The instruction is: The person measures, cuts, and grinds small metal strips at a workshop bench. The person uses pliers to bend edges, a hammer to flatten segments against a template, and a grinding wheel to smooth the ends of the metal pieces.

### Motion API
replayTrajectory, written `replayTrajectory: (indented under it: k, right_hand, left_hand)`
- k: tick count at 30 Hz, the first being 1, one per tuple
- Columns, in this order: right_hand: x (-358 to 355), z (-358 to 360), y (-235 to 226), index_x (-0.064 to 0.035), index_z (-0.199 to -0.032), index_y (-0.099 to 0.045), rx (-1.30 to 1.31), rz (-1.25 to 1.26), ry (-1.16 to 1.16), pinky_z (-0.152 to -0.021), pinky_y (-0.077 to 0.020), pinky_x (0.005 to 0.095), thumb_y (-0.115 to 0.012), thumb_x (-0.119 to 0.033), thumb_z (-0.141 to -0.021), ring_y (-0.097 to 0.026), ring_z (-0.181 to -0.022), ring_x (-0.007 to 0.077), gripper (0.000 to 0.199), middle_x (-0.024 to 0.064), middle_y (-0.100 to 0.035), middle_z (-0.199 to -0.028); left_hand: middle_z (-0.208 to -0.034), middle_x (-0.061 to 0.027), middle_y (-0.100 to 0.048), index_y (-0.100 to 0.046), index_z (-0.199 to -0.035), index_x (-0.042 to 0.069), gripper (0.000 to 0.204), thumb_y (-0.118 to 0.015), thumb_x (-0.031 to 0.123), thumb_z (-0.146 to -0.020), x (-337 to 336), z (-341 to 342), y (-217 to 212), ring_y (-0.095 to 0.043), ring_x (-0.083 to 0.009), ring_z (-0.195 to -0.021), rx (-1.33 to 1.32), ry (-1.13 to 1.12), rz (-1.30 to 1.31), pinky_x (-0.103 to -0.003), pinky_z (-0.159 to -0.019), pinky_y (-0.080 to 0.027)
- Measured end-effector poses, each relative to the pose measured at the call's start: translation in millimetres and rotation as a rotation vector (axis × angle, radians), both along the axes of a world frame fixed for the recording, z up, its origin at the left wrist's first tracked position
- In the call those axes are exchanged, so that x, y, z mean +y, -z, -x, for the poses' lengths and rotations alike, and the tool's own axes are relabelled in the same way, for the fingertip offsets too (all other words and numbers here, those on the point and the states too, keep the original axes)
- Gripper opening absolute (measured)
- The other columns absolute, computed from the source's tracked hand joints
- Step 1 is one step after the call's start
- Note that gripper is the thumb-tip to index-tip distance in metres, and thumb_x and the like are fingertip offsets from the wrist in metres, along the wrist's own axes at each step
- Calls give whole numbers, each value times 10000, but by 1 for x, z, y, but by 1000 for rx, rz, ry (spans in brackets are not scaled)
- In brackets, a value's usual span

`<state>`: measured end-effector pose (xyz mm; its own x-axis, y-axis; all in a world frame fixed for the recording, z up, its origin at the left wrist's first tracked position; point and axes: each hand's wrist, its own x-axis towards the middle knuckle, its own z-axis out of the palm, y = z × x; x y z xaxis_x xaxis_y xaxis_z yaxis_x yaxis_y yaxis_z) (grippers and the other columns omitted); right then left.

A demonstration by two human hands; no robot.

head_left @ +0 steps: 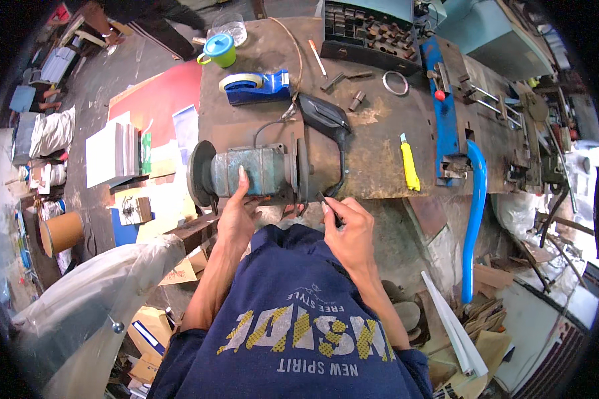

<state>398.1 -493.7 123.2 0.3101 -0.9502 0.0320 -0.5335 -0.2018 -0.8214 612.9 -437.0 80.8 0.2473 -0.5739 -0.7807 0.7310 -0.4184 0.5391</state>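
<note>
A bench grinder (249,171) with a worn grey-green motor housing lies along the near edge of the workbench. Its left wheel (201,174) and right wheel (303,171) show at either end; whether they spin I cannot tell. My left hand (236,218) grips the housing's near side, thumb up on the casing and the other fingers partly hidden. Close to the right wheel, my right hand (347,229) pinches a small dark bar-like piece (321,197), its far end near the wheel. I cannot tell whether they touch. A black mirror-shaped piece on a stalk (324,114) stands behind the wheel.
A blue tape dispenser (258,88), a green cup with a blue lid (219,50), a yellow cutter (409,163) and a case of metal parts (369,36) lie on the workbench (386,126). At right a blue-handled press tool (474,219) juts past the edge. Plastic sheeting (106,292) hangs left.
</note>
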Motion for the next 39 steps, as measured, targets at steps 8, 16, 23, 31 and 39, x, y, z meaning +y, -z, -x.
replayTrajectory:
  k: [8, 16, 23, 31, 39]
  right_hand:
    - [4, -23, -2, 49, -942, -687, 83, 80, 6, -596, -447, 398, -660, 4, -817, -585, -656, 337, 135, 171, -572, -732]
    - [22, -37, 6, 65, -947, -677, 189, 54, 56, -683, -476, 450, -613, 35, -802, -597, -761, 381, 162, 191, -583, -783]
    - [48, -15, -1, 50, -940, -695, 58, 104, -26, -614, -453, 415, -654, 25, -791, -568, -661, 358, 157, 188, -569, -721]
    - [133, 78, -67, 72, -1070, -702, -987, -277, 798, -728, -532, 242, -748, -75, -853, -673, -800, 125, 266, 123, -727, -941]
    - [327, 102, -31, 70, -1068, -696, -1160, 88, 1491, -639, -533, 242, -760, -110, -852, -659, -746, 122, 289, 118, -721, -905]
  left_hand:
    - [-1268, -104, -541, -478, -1343, 89, 740, -679, 595, -841, -1, 3, -5, -496, -231, -1145, 5, 15, -1, -363, -886, -345]
    - [-1358, -115, -453, -376, -1421, 83, 947, -750, 635, -748, -2, 15, -22, -380, -273, -1301, 33, -46, 24, -415, -1031, -259]
    - [-1336, -157, -529, -445, -1386, 21, 832, -620, 635, -853, 28, 16, -8, -427, -253, -1308, 10, 331, -19, -450, -1110, -253]
    - [-1007, -111, -706, -645, -1154, -56, 382, -779, 87, -826, 12, 123, -76, -663, -164, -949, 83, 1331, 594, -294, -875, -529]
    - [-952, -127, -713, -700, -1050, -44, 209, -729, 10, -850, 129, 244, -62, -685, -157, -782, -130, 1788, 753, -284, -643, -601]
